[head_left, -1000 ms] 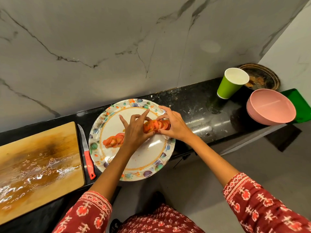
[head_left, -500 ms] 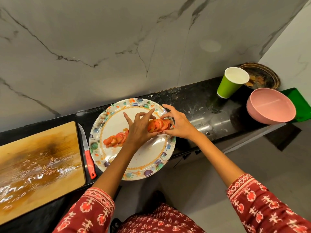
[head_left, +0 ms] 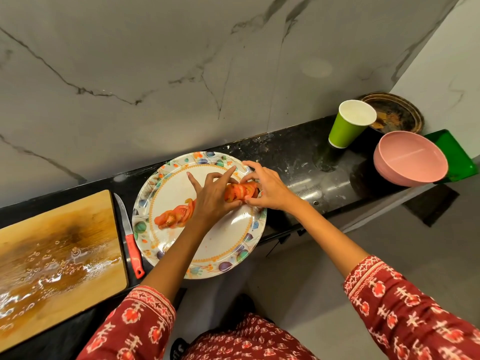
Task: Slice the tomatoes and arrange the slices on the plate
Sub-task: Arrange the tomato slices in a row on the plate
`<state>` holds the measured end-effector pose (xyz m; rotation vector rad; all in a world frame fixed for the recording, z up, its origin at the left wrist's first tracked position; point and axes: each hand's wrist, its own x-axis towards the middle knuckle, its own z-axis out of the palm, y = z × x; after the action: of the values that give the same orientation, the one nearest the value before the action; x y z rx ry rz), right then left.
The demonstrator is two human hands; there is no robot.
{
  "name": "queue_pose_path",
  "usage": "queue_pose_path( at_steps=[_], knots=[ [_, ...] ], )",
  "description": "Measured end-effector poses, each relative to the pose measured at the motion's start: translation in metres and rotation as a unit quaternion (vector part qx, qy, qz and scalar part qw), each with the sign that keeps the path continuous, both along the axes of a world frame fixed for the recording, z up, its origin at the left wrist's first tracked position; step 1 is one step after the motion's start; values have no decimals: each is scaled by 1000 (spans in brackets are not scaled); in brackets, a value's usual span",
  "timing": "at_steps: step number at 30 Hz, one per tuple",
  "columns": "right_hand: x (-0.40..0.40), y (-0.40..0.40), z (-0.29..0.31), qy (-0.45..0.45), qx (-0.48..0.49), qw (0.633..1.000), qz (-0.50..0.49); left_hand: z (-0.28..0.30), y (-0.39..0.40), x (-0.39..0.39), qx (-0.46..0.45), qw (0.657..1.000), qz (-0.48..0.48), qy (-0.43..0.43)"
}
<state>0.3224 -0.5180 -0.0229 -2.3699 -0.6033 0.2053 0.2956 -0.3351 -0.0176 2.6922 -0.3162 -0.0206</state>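
A round plate [head_left: 223,245] with a floral rim sits on the black counter and overhangs its front edge. A short row of tomato slices [head_left: 174,215] lies on the plate's left half. A stack of tomato slices [head_left: 240,191] stands on edge near the plate's right rim, held between both hands. My left hand [head_left: 211,200] pinches its left end with thumb and fingers, index finger raised. My right hand [head_left: 270,189] grips its right end with curled fingers.
A wet wooden cutting board [head_left: 52,258] lies left of the plate, with a red-handled knife [head_left: 131,241] between them. To the right stand a green paper cup [head_left: 348,124], a pink bowl [head_left: 410,161], a dark round dish [head_left: 397,113] and a green tray [head_left: 453,155].
Both hands and the held stack of slices have stayed near the plate's right rim, shifting only slightly. The row of slices on the left is unchanged.
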Motion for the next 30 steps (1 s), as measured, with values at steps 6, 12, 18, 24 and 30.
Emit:
queue_pose_path(
  at_steps=[6,12,18,24,30],
  knots=[
    [4,-5,0,19,-24,999,14,-1,-2,7,51,997,-9,48],
    [8,-8,4,11,-56,998,26,-4,-3,12,64,996,-8,60],
    [5,-12,4,-18,-89,996,26,4,-17,13,69,996,-29,57],
    [13,-20,8,2,-90,996,24,2,-16,14,55,997,-16,55],
    [14,-18,8,27,-73,997,18,7,-19,14,75,996,3,52]
  ],
)
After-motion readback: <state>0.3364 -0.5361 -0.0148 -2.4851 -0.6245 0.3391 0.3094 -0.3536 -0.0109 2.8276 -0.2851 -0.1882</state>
